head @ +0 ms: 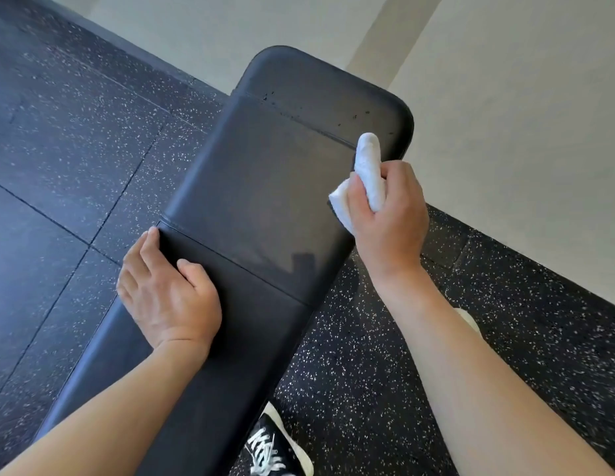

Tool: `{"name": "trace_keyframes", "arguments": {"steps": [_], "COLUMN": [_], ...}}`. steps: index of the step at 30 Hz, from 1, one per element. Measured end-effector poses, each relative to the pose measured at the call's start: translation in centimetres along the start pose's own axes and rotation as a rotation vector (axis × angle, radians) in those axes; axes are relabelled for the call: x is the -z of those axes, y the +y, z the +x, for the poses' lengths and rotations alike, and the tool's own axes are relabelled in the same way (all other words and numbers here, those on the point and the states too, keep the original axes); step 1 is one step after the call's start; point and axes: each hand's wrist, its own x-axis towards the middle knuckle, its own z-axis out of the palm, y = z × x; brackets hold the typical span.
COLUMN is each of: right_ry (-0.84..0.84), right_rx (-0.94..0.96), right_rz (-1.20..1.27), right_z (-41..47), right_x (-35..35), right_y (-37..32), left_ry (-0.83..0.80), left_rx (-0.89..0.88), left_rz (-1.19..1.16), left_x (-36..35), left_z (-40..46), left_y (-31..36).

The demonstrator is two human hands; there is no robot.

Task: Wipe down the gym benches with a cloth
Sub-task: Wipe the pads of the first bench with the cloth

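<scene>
- The left hand (169, 297) lies flat with relaxed fingers on the near left edge of the black bench (258, 207), thumb on top.
- The bench pad runs diagonally over speckled rubber floor (59, 139).
- A black laced shoe (278, 448) stands beside the bench.
- The right hand (388, 214) grips a bunched white cloth (368, 166) at the bench's far right edge.

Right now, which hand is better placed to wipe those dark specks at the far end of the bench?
The right hand: it already grips the white cloth beside the specks. The left hand rests on the bench edge, farther back.
</scene>
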Motion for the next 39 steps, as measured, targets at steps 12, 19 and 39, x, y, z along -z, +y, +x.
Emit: {"name": "trace_keyframes", "arguments": {"steps": [12,19,39], "right_ry": [-0.012,0.274,0.128], "right_rx": [-0.576,-0.680,-0.441], "right_rz": [0.407,0.559,0.254], "right_z": [-13.0,-1.3,-2.5], "right_x": [-0.1,-1.7,-1.5], "right_y": [-4.7,-2.5,-3.6], "left_ry": [-0.008,-0.008,-0.014], "left_rx": [0.012,0.017,-0.015], "left_rz": [0.011,0.009,0.020], "left_x": [0.0,-0.3,-0.4], "left_z": [-0.1,0.0,0.3], "left_y": [0.3,0.1,-0.5]}}
